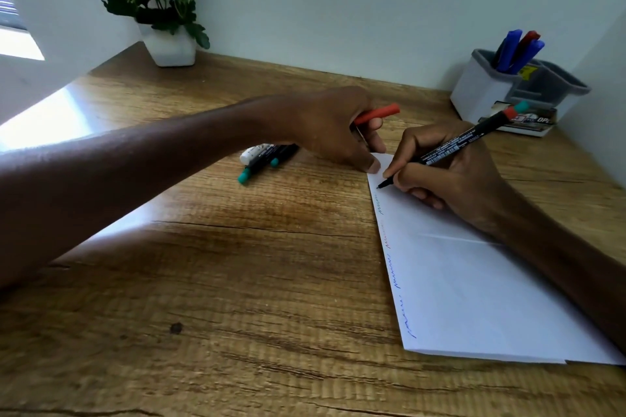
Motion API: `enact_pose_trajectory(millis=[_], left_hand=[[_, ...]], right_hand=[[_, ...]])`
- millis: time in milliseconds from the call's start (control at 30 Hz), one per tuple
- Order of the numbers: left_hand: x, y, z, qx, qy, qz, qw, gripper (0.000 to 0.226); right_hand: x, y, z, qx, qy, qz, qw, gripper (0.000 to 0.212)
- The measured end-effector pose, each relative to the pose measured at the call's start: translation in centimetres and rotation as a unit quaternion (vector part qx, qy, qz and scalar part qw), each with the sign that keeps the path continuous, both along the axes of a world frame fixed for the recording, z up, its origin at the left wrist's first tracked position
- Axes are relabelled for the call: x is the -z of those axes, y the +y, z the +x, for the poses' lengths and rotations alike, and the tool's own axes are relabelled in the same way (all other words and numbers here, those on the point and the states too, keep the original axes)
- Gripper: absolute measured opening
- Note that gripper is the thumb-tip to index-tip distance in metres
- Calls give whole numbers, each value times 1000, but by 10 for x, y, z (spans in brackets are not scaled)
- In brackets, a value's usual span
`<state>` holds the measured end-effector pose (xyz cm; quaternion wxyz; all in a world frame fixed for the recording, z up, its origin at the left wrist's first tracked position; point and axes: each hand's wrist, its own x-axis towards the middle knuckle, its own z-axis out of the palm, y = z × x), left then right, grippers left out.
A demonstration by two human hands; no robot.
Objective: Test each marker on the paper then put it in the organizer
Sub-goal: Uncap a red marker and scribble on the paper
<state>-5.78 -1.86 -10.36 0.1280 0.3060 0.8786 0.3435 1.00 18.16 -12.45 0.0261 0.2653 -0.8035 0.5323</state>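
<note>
- Potted white flowers (169, 44), far left at the back of the wooden surface (237, 281): no part in the task.
- Loose markers (267, 157): a small cluster with teal ends and one white-barrelled pen lay on the surface just left of the left hand. These were judged to be awaiting their test.
- Left hand (332, 132): curled round the red cap (377, 114), which stuck out past the thumb. Its lower fingertips pressed the far corner of the paper (474, 281) to steady it.
- Right hand (450, 176): held the marker (454, 145), uncapped, in a writing grip. The tip was at the sheet's left edge near the far corner, touching or all but touching.
- Paper: flat on the surface, with a column of short scribbles down its left edge. They ran blue nearest the person, then red, then greenish nearest the tip.
- Step in hand, as judged: the test stroke of the marker held. The next move would call for a short scribble in the bare strip beyond the last mark. The cap would then be pressed back on and the marker carried right.
- Organizer (484, 91): white with a grey top, in the back right corner, well apart from the paper. Its tall left compartment held two blue markers (509, 51) and one red, leaning. What the lower grey compartments held could not be told.
- Flat printed box (528, 122): lay just in front of the organizer.
</note>
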Motion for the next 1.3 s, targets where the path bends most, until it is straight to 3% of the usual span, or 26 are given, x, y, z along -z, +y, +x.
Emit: enact_pose_trajectory(millis=[300, 1300], left_hand=[[1, -1, -2, 2, -23, 28, 999, 35], [1, -2, -3, -1, -37, 42, 998, 33]], right_hand=[[0, -1, 0, 5, 26, 59, 998, 13], [-2, -3, 2, 53, 24, 58, 997, 8]])
